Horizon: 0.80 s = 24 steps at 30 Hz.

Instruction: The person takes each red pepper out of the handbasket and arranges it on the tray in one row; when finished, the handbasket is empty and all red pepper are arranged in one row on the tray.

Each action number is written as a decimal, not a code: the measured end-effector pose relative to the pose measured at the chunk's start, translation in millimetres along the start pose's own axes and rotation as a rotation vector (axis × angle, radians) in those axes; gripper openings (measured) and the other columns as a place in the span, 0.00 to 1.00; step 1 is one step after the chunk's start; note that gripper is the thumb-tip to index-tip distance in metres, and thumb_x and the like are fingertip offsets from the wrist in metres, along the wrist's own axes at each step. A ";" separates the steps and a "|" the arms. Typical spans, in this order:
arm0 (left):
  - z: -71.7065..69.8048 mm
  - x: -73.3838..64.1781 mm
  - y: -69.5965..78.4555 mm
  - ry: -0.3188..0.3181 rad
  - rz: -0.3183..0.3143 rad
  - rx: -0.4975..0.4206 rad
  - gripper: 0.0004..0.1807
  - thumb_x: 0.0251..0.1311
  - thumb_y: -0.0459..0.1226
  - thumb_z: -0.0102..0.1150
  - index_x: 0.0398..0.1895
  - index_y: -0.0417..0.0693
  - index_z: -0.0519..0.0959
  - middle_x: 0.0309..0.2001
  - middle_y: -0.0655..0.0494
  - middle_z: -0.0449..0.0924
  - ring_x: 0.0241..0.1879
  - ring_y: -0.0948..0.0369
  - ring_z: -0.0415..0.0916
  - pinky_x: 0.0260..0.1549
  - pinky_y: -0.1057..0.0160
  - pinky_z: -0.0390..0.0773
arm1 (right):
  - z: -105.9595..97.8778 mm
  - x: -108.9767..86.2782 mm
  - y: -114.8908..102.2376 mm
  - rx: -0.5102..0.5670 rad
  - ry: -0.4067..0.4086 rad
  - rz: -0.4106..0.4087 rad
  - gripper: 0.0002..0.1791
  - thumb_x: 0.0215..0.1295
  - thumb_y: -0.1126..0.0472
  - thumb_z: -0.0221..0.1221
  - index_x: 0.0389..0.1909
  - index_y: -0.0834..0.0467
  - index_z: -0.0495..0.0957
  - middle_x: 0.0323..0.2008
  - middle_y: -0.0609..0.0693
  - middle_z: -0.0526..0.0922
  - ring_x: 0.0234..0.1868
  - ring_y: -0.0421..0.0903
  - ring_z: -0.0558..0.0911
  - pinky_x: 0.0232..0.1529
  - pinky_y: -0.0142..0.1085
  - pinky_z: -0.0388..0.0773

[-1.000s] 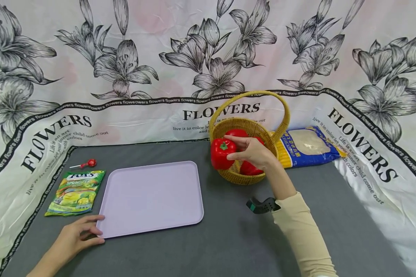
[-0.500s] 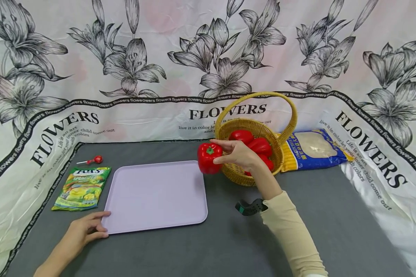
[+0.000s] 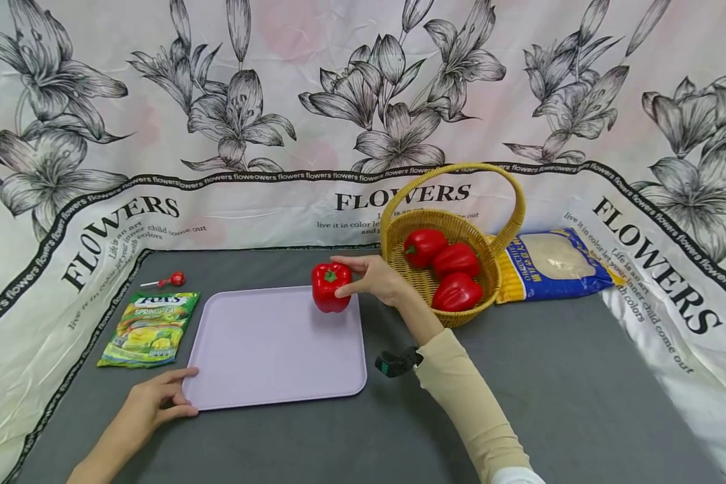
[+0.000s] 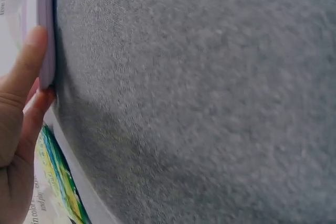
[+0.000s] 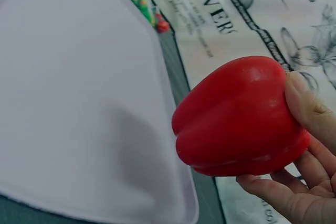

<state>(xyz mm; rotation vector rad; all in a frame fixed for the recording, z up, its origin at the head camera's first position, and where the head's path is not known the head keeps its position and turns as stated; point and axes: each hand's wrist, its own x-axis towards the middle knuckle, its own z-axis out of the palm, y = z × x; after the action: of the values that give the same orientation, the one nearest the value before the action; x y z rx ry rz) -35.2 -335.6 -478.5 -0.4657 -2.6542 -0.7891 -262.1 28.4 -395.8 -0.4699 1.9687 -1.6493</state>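
Note:
Over the far right corner of the lilac tray (image 3: 278,349), my right hand (image 3: 372,279) holds a red bell pepper (image 3: 330,288) between thumb and fingers. Its green stem faces up in the head view. The right wrist view shows the bell pepper (image 5: 241,119) raised above the tray, whose surface carries a shadow. My left hand (image 3: 148,407) pinches the tray's near left corner with thumb and forefinger. In the left wrist view the thumb lies along the tray's edge (image 4: 47,51). Several red bell peppers (image 3: 456,292) lie in a yellow wicker basket (image 3: 411,286) to the right.
A blue and yellow bag (image 3: 559,265) lies right of the basket. Left of the tray lie a green candy bag (image 3: 151,329) and a red lollipop (image 3: 177,278). A flower-printed cloth (image 3: 266,222) hangs behind the grey tabletop (image 3: 550,403).
My right hand has carried the bell pepper leftward from the basket to above the tray's far right corner. The left hand has stayed at the tray's corner. The head view has shifted slightly.

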 end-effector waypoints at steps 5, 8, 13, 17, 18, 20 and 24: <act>-0.6 -1.2 -0.2 0.045 0.047 0.002 0.24 0.22 0.32 0.79 0.13 0.66 0.71 0.42 0.43 0.82 0.41 0.67 0.78 0.39 0.85 0.65 | 18.5 17.0 7.2 -0.019 -0.025 -0.024 0.35 0.53 0.71 0.68 0.63 0.57 0.72 0.60 0.56 0.75 0.62 0.52 0.72 0.53 0.41 0.78; -0.2 -1.9 1.8 0.050 0.016 0.014 0.23 0.21 0.32 0.79 0.13 0.65 0.73 0.46 0.40 0.81 0.44 0.67 0.78 0.44 0.88 0.63 | 32.8 27.8 11.6 -0.042 -0.044 -0.050 0.36 0.52 0.70 0.70 0.64 0.57 0.71 0.61 0.54 0.75 0.62 0.50 0.71 0.54 0.40 0.76; 3.4 -1.9 2.7 0.041 -0.031 0.029 0.21 0.22 0.33 0.79 0.14 0.65 0.76 0.50 0.36 0.79 0.44 0.63 0.80 0.44 0.89 0.62 | 55.1 42.4 17.0 -0.060 -0.047 -0.055 0.36 0.51 0.67 0.71 0.63 0.54 0.72 0.62 0.50 0.74 0.64 0.46 0.70 0.58 0.40 0.73; 5.8 -2.2 1.8 0.037 -0.022 0.027 0.21 0.23 0.33 0.79 0.14 0.65 0.75 0.49 0.36 0.79 0.41 0.65 0.80 0.38 0.87 0.66 | 68.4 50.6 21.7 -0.064 -0.043 -0.063 0.35 0.52 0.66 0.71 0.63 0.53 0.72 0.63 0.49 0.73 0.65 0.46 0.68 0.58 0.40 0.73; 6.0 -2.4 1.5 0.034 -0.025 0.028 0.21 0.23 0.33 0.79 0.14 0.65 0.75 0.49 0.36 0.79 0.40 0.66 0.80 0.37 0.86 0.66 | 70.9 52.0 22.6 -0.061 -0.043 -0.068 0.35 0.52 0.66 0.71 0.63 0.53 0.72 0.63 0.49 0.73 0.66 0.46 0.68 0.58 0.40 0.73; 5.5 -2.9 1.3 0.020 -0.042 0.034 0.21 0.25 0.34 0.80 0.14 0.66 0.75 0.50 0.37 0.79 0.40 0.68 0.79 0.34 0.85 0.67 | 75.2 55.0 24.6 -0.058 -0.041 -0.077 0.35 0.52 0.66 0.71 0.63 0.53 0.72 0.63 0.48 0.73 0.65 0.45 0.68 0.58 0.40 0.74; 3.0 -3.5 0.6 0.004 -0.084 0.030 0.20 0.26 0.34 0.79 0.14 0.66 0.76 0.50 0.37 0.79 0.40 0.70 0.78 0.33 0.87 0.68 | 81.8 61.3 26.4 -0.059 -0.028 -0.071 0.36 0.51 0.65 0.72 0.63 0.53 0.73 0.62 0.46 0.74 0.65 0.43 0.69 0.58 0.39 0.74</act>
<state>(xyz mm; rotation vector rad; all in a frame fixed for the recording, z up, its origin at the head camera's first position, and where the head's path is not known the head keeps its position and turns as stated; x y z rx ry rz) -32.5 -334.1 -482.0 -0.3470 -2.6926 -0.7722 -261.0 -66.7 -441.8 -0.5881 2.0060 -1.6215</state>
